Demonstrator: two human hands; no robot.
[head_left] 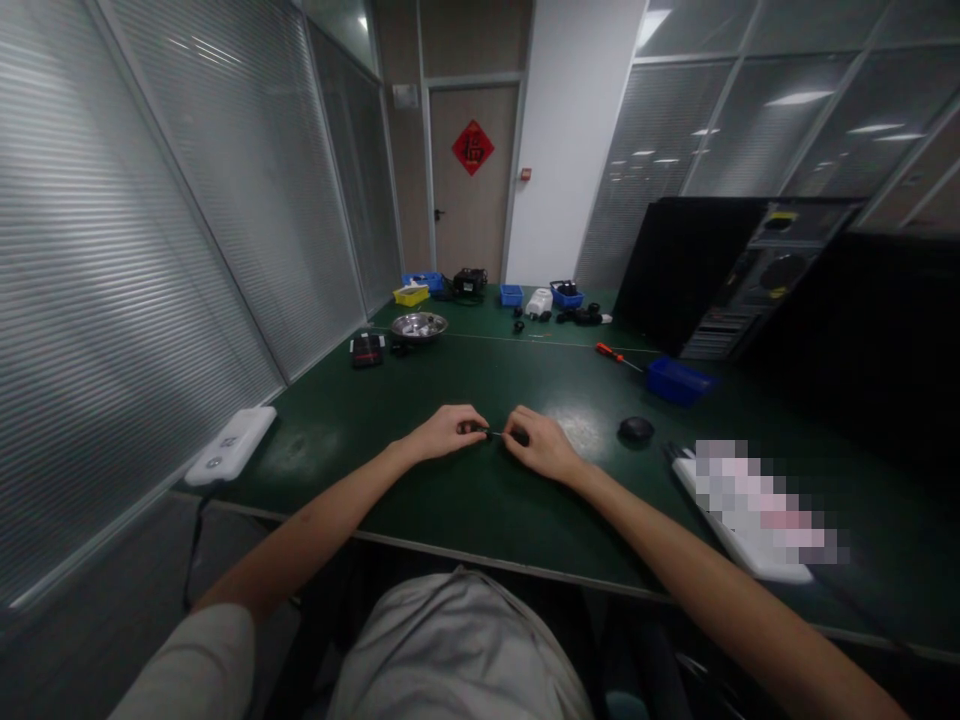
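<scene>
My left hand (452, 430) is closed over the green table, its thumb and fingers pinching a small dark part (489, 434). Facing it, my right hand (538, 440) is closed around a thin tool (498, 433) with a short metal shaft that reaches to the dark part. Something dark, like a handle, shows inside the right palm, but its kind is too small to make out. A black computer mouse (636, 430) lies on the table to the right of my right hand.
The green table (450, 500) carries a metal bowl (418, 327), a dark box (367, 349), a white power strip (232, 445), an orange screwdriver (616, 356) and a blue bin (679, 381). A computer case (697, 270) stands at right; small bins and black parts sit at the back.
</scene>
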